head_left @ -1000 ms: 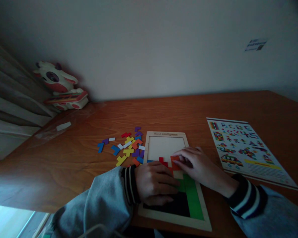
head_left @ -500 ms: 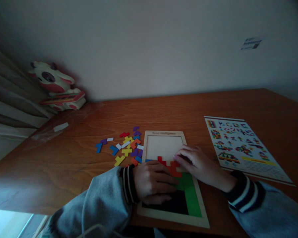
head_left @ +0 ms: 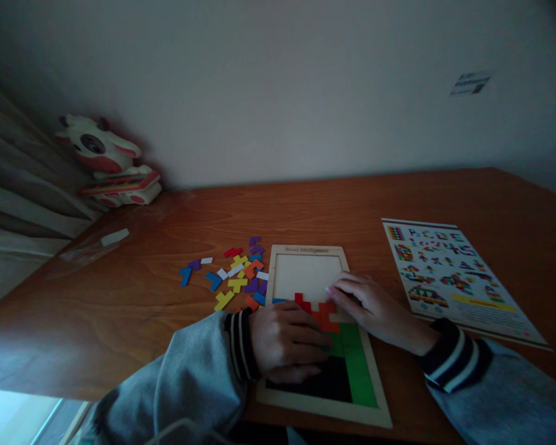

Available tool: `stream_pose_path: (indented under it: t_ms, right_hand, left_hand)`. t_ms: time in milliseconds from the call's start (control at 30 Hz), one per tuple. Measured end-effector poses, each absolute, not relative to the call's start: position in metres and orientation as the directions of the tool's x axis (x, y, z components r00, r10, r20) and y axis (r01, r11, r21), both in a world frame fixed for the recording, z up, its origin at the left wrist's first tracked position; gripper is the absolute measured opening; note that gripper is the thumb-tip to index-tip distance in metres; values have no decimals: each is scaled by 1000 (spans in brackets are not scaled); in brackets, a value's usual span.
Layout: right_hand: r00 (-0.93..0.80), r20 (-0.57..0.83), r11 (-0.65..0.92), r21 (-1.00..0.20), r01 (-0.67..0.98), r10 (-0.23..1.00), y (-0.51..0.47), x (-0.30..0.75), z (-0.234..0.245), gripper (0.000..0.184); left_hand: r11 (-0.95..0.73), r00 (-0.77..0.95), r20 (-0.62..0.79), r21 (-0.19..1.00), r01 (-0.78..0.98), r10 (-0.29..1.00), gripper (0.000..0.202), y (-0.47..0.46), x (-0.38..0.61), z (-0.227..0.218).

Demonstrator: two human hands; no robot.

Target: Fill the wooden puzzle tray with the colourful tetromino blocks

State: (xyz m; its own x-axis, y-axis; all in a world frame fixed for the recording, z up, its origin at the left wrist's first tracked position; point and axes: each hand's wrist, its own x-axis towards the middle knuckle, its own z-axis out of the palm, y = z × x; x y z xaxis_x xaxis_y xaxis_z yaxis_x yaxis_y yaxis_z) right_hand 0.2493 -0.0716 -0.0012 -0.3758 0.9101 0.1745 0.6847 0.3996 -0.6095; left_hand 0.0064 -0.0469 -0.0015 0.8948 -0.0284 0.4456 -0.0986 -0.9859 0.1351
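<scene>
My left hand (head_left: 290,343) lies flat across the lower left of a wooden puzzle board (head_left: 306,415), fingers stretched out over the fitted pieces. My right hand (head_left: 366,303) reaches in over the board's right edge. Its thumb and index tips come together just above an orange piece (head_left: 327,316); whatever may be between them is hidden. Close to my left fingertips are a red piece (head_left: 302,301), green pieces (head_left: 360,377) and a black area (head_left: 331,380). The upper part of the tray shows its bare pale floor (head_left: 306,272).
Loose coloured puzzle pieces (head_left: 237,284) lie in a heap left of the board. A printed pattern sheet (head_left: 458,272) rests on the table (head_left: 204,216) to the right. At the back left stands a cow-shaped toy keyboard (head_left: 120,185), near a curtain (head_left: 18,179).
My right fingertips have shifted slightly to the right, uncovering a little more of the orange piece. My left hand stays in place.
</scene>
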Motion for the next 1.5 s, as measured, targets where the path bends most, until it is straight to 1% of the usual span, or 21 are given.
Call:
stream_pose_path:
  t_ms: [200,433,567,667,767,900,1033,1133,1300,1500]
  right_hand:
    - [-378,138,374,-638,673,915,-70,247,-1,32]
    - [-405,137,401,-599,693,904,-73,250,0,26]
    - [-481,45,386,-665,640,876,-74,265,6,34]
    - [-471,-1,340,-691,638,882,-74,276,8,46]
    - [-473,-21,326,-697,639,881,-75,280,6,50]
    - [-488,-17,339,-697,631,873,-74,278,4,54]
    - [-487,-11,337,-708,621,873,-71,275,4,47]
    - [-472,1,343,-689,639,882,-70,274,2,48]
    - [-469,20,363,-664,654,883,-71,272,1,48]
    - [-498,31,391,-662,639,866,-74,271,2,40]
  left_hand:
    - [-987,882,469,121,-107,-39,30,-46,7,-4]
    - [-988,879,475,110,-105,-41,27,-45,6,-10]
    - [-988,880,474,109,-105,-41,28,-46,6,-7]
    - [-988,885,464,107,-107,-46,27,-46,6,-6]
    - [-989,901,431,101,-106,-52,25,-45,6,-5]
    - [-990,897,438,97,-106,-53,25,-44,6,-5]
    - [-989,883,466,101,-105,-46,28,-44,5,-6]
    - [-990,878,476,98,-102,-43,29,-45,5,-7]
    - [-990,886,460,97,-103,-47,28,-46,6,-6]
    - [-993,897,441,89,-81,-33,27,-46,5,-8]
